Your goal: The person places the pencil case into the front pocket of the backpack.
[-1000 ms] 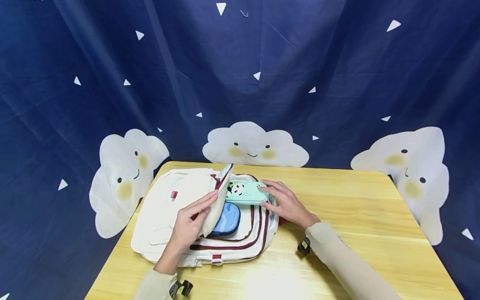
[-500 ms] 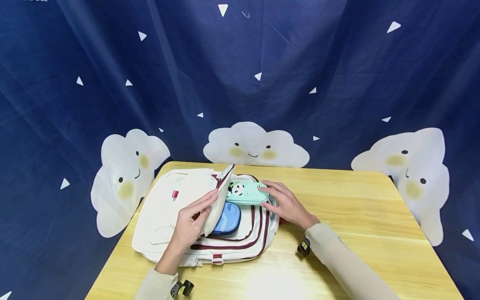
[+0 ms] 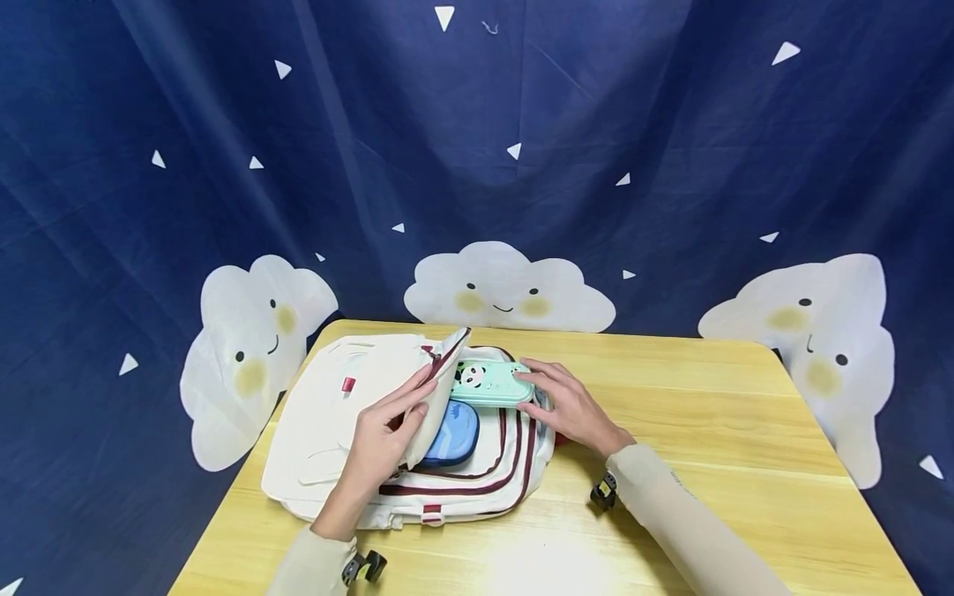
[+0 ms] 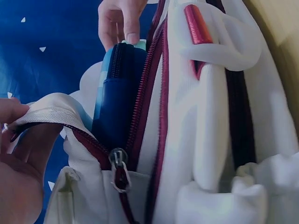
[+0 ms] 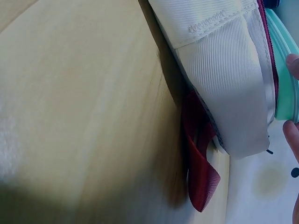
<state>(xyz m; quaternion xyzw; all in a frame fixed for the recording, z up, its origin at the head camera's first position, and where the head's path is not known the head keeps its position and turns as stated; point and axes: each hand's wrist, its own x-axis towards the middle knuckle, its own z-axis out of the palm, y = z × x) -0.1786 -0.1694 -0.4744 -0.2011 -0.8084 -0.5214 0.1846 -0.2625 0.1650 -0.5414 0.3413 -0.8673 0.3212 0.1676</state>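
Note:
A white backpack [image 3: 320, 430] with dark red zips lies on the table, its front pocket unzipped. My left hand [image 3: 378, 439] holds the pocket flap [image 3: 428, 418] raised; in the left wrist view the fingers and thumb are at either side of its edge. A mint-green pencil case [image 3: 495, 383] with a panda print sits at the pocket opening, its left end hidden behind the flap. My right hand [image 3: 570, 404] grips the right end of that case between thumb and fingers. A blue zipped case [image 3: 456, 434] lies in the pocket, nearer to me, partly covered by the flap.
The backpack takes up the left part of the wooden table [image 3: 693, 414]. A dark red strap loop [image 5: 198, 158] sticks out from its side in the right wrist view. Behind the table hangs a dark blue curtain [image 3: 566, 99] with clouds and white triangles.
The flap's edge has shifted very slightly to the right, and my left thumb has moved a little on it. My right hand and the pencil case stay nearly still.

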